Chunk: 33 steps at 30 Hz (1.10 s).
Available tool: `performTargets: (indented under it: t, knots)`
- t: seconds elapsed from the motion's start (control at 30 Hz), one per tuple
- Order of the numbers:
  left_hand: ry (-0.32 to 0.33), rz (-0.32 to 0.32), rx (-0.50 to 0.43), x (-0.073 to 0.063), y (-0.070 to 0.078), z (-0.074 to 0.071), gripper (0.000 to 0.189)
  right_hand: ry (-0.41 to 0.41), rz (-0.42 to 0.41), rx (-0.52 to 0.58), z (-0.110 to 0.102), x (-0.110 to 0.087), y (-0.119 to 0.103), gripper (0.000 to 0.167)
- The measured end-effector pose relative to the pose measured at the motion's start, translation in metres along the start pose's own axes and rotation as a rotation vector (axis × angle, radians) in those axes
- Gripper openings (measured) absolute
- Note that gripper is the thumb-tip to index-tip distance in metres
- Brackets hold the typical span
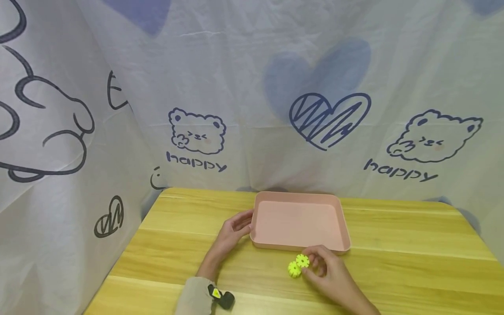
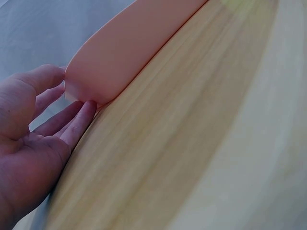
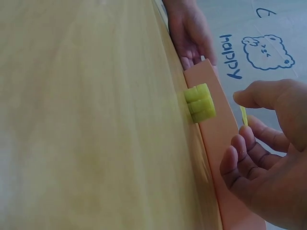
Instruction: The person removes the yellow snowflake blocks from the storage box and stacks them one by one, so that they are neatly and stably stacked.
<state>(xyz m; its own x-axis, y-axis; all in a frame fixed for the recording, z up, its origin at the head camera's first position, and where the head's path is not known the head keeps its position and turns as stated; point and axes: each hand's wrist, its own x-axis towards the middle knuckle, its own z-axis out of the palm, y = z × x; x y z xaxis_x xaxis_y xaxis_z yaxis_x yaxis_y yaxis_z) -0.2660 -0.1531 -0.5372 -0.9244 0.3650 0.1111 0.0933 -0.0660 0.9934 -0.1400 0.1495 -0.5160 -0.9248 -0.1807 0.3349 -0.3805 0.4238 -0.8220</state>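
Note:
My right hand [image 1: 328,273] pinches a thin yellow-green notched disc [image 1: 302,261] between thumb and fingertips. In the right wrist view that disc [image 3: 243,116] shows edge-on. Beside it, a short stack of matching notched discs [image 1: 294,269] stands on the table in front of the pink tray [image 1: 301,246]; the right wrist view shows the stack [image 3: 200,103] from the side. At the tray's left side, my left hand [image 1: 232,232] touches the outer wall with fairly straight fingers. The left wrist view has its fingertips [image 2: 88,106] low against the tray's rounded corner.
The wooden table [image 1: 413,245] carries the shallow rectangular tray near its back edge. A pale cloth [image 1: 252,87] printed with hearts and bears hangs behind the table and along its left side. A black wrist device [image 1: 223,298] sits at my left sleeve [image 1: 194,296].

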Motion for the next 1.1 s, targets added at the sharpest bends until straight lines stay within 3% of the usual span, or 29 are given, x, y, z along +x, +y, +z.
performTargets:
  t: [0.3,0.57,1.1]
  knots:
    - [-0.008,0.005,-0.004,0.001,0.000,0.000,0.050,0.014,-0.045,0.020,0.007,-0.002,0.002,0.038]
    - [-0.012,0.010,-0.007,0.000,0.000,0.000,0.050,-0.036,0.061,0.035,0.010,-0.003,0.000,0.035]
    - [0.011,-0.015,-0.006,0.000,-0.001,0.000,0.049,-0.072,0.077,0.002,0.015,-0.002,-0.002,0.033]
